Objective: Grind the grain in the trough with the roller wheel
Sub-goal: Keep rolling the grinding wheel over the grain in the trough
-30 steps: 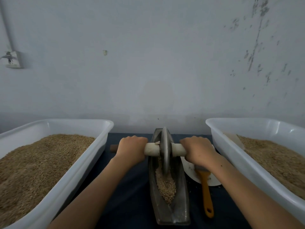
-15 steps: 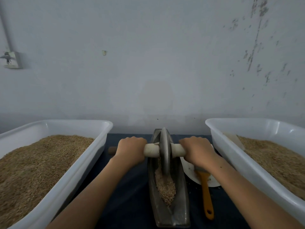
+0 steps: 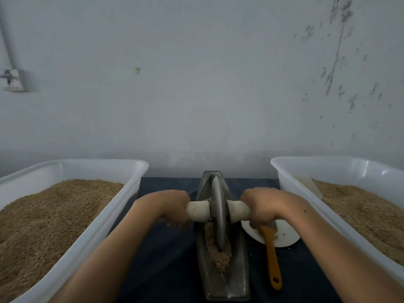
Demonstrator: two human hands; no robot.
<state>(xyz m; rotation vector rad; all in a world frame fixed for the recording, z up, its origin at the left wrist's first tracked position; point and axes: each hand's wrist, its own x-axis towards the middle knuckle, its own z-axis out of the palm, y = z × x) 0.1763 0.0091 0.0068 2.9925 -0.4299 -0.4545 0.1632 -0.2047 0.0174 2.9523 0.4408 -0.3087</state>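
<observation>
1. Grain [image 3: 219,255] lies in a narrow heap along the metal trough [image 3: 238,281] at mid-worktop, looking coarse and largely whole; the grinding appears to be in its early or middle stretch, with many passes probably left.
2. At far left, a white tub [image 3: 91,235] holds a deep bed of grain.
3. A person's left hand [image 3: 172,206] clenches its fingers around the pale axle handle.
4. Between the hands, the roller wheel [image 3: 218,215] stands upright in the trough, its rim sunk in the heap.
5. The right hand [image 3: 262,207] grasps the opposite handle likewise.
6. Beside the trough, an orange-handled brush [image 3: 272,256] rests on a white plate [image 3: 288,235]; a second tub [image 3: 290,182] sits at far right.
</observation>
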